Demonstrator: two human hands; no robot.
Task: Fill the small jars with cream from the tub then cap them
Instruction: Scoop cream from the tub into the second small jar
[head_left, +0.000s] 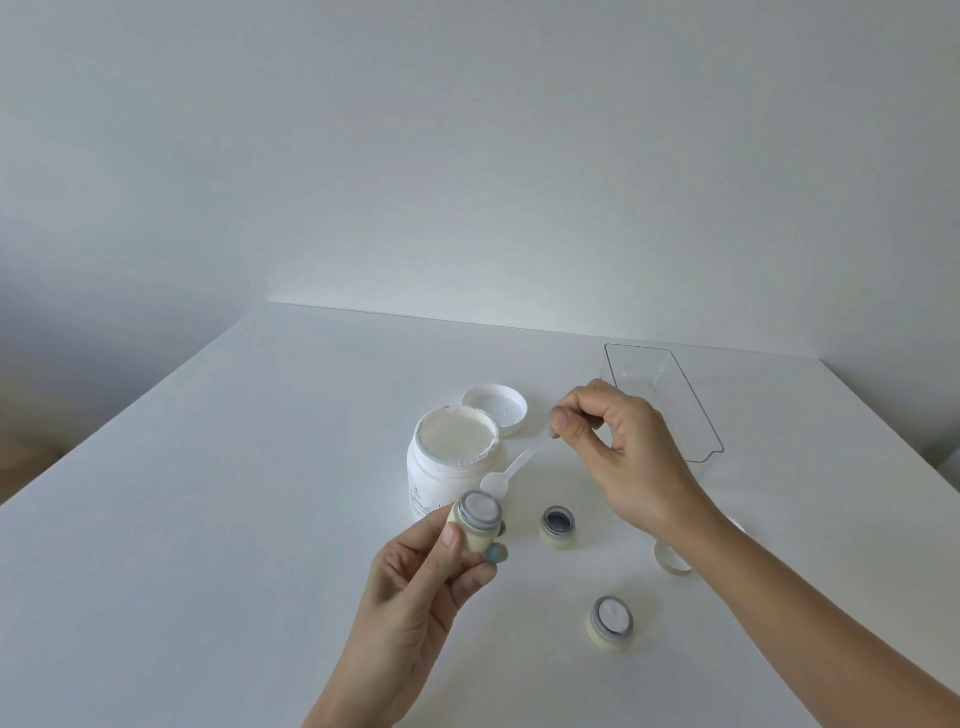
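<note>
Fingers (452, 538) of the left hand (415, 592) are being kept curled around a small jar (477, 522), filled white to its rim and tilted above the table (208, 493). Just beyond it, a white spatula (511, 470) is being pinched by the right hand (618, 452), its bowl hovering beside the jar's mouth. Farther back, the open tub (452, 457) of cream is being left standing, its lid (496, 408) lying behind.

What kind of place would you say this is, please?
Probably a plain indoor work table set up for decanting cosmetics: a bare white table against a blank wall, an open tub of cream, small jars, and a clear plastic tray.
</note>
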